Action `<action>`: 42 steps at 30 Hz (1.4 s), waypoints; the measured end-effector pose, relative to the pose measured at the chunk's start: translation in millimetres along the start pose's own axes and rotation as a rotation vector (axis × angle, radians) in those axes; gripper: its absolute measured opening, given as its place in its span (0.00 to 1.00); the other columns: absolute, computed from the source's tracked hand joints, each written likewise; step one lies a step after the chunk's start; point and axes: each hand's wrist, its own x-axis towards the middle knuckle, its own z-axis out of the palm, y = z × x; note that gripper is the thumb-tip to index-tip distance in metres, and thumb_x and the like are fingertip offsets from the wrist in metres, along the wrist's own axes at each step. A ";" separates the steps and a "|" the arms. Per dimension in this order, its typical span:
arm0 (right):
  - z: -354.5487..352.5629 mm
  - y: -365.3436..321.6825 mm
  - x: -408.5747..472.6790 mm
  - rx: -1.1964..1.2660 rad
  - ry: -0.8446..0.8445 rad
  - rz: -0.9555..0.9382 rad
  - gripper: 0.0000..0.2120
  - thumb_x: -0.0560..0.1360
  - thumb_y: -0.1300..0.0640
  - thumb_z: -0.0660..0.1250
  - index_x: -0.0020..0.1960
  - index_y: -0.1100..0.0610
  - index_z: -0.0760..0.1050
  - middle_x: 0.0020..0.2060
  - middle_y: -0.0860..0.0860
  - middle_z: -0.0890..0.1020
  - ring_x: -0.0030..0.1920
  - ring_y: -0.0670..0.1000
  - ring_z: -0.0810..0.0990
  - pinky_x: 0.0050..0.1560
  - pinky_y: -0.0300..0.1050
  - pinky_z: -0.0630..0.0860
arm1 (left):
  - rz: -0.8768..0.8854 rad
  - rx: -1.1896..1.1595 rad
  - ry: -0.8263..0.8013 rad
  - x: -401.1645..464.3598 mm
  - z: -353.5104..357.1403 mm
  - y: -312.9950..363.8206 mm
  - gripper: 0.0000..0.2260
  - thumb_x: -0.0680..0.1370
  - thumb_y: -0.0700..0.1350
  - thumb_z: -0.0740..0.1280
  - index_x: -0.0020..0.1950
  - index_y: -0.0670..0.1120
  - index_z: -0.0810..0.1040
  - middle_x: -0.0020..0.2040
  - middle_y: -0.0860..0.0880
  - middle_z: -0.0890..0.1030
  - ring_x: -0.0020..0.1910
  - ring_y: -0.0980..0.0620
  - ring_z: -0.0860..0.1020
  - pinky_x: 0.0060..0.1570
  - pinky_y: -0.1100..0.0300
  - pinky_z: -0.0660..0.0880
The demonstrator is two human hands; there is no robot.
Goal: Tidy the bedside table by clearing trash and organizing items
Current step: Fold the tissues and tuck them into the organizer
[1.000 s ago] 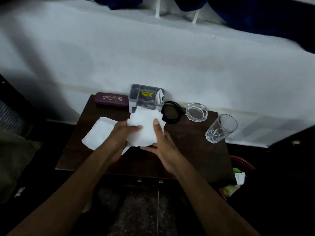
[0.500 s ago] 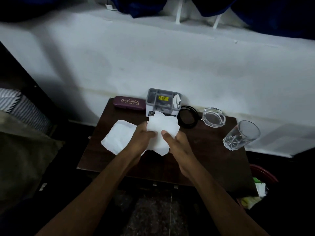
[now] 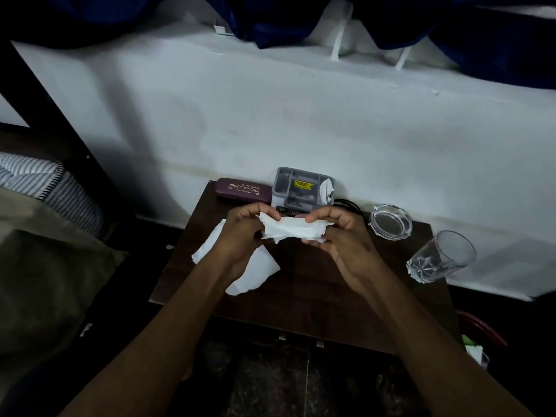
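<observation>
A white tissue (image 3: pixel 293 229), folded into a narrow strip, is held above the dark wooden bedside table (image 3: pixel 304 299). My left hand (image 3: pixel 240 233) pinches its left end and my right hand (image 3: pixel 341 236) pinches its right end. A second white tissue (image 3: pixel 255 273) lies flat on the table under my left wrist. At the back of the table stand a maroon spectacle case (image 3: pixel 243 190) and a grey compartment organiser (image 3: pixel 302 189) with a white scrap in it.
A black ring-shaped object (image 3: pixel 350 204) shows behind my right hand. A glass ashtray (image 3: pixel 390 221) and a clear drinking glass (image 3: pixel 442 256) stand at the table's right. A red bin (image 3: pixel 481 332) with trash sits at the lower right. Bedding lies left.
The tissue, a broad sheet held upright before, is now folded down into a narrow horizontal strip between both hands. The view has shifted so the table sits further right.
</observation>
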 end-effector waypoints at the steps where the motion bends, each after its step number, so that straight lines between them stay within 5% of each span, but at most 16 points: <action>1: -0.4 -1.9 0.0 0.020 -0.012 0.009 0.15 0.77 0.77 0.59 0.48 0.65 0.82 0.51 0.57 0.88 0.53 0.55 0.87 0.49 0.45 0.84 | 0.016 0.000 -0.007 -0.2 -1.2 1.5 0.18 0.76 0.24 0.57 0.43 0.39 0.83 0.42 0.42 0.85 0.41 0.44 0.85 0.39 0.57 0.83; 8: -4.5 -12.8 8.7 0.187 -0.069 0.172 0.21 0.84 0.51 0.63 0.58 0.70 0.80 0.61 0.60 0.85 0.62 0.57 0.84 0.62 0.56 0.82 | 0.101 0.013 -0.010 -1.2 0.8 14.0 0.19 0.75 0.25 0.59 0.45 0.41 0.88 0.51 0.35 0.87 0.51 0.38 0.84 0.49 0.50 0.78; 12: 1.4 -22.7 29.1 -0.159 -0.004 0.015 0.06 0.78 0.62 0.73 0.53 0.64 0.83 0.49 0.56 0.87 0.51 0.54 0.85 0.49 0.46 0.84 | 0.100 0.011 -0.032 1.5 1.4 18.5 0.19 0.74 0.24 0.59 0.55 0.35 0.86 0.56 0.34 0.86 0.54 0.36 0.85 0.52 0.51 0.80; 14: -8.4 -40.7 48.5 -0.482 0.026 -0.239 0.12 0.71 0.67 0.75 0.53 0.58 0.84 0.46 0.51 0.86 0.46 0.49 0.84 0.43 0.40 0.80 | 0.093 -0.031 -0.031 4.1 -3.0 23.7 0.20 0.76 0.24 0.60 0.61 0.38 0.84 0.59 0.36 0.86 0.57 0.41 0.85 0.56 0.53 0.82; 17: -16.6 -73.8 91.5 -1.001 0.076 -0.542 0.19 0.67 0.64 0.71 0.56 0.50 0.82 0.50 0.46 0.87 0.51 0.47 0.85 0.52 0.42 0.78 | 0.098 -0.078 0.006 7.5 -12.5 31.6 0.18 0.79 0.26 0.61 0.64 0.38 0.81 0.59 0.39 0.86 0.59 0.40 0.86 0.57 0.51 0.82; 21: -14.2 -90.1 141.8 -1.422 0.073 -0.578 0.14 0.72 0.66 0.68 0.54 0.52 0.80 0.50 0.51 0.84 0.49 0.56 0.81 0.50 0.51 0.77 | 0.077 -0.081 0.041 7.1 -18.7 37.6 0.16 0.79 0.28 0.61 0.64 0.35 0.81 0.59 0.36 0.85 0.58 0.37 0.86 0.50 0.57 0.82; 25: -11.1 -81.7 159.1 -1.696 -0.099 -0.582 0.18 0.71 0.70 0.65 0.56 0.53 0.77 0.49 0.52 0.82 0.50 0.59 0.80 0.43 0.49 0.70 | 0.068 -0.075 0.051 8.6 -23.4 39.9 0.15 0.80 0.28 0.60 0.62 0.36 0.81 0.57 0.37 0.87 0.56 0.38 0.87 0.49 0.55 0.82; 38: 3.8 -72.7 168.6 -1.630 -0.215 -0.582 0.15 0.73 0.69 0.63 0.50 0.50 0.77 0.39 0.47 0.79 0.34 0.46 0.73 0.37 0.45 0.68 | 0.055 -0.068 0.099 10.8 -38.1 43.8 0.16 0.80 0.29 0.57 0.62 0.36 0.80 0.55 0.38 0.87 0.53 0.40 0.88 0.48 0.54 0.82; 42: -6.9 -65.4 174.3 -1.810 -0.280 -0.595 0.18 0.72 0.70 0.65 0.55 0.49 0.75 0.45 0.50 0.81 0.43 0.56 0.78 0.39 0.48 0.70 | 0.042 -0.038 0.113 13.5 -41.8 41.2 0.16 0.80 0.30 0.58 0.62 0.36 0.80 0.54 0.40 0.88 0.52 0.41 0.88 0.48 0.54 0.82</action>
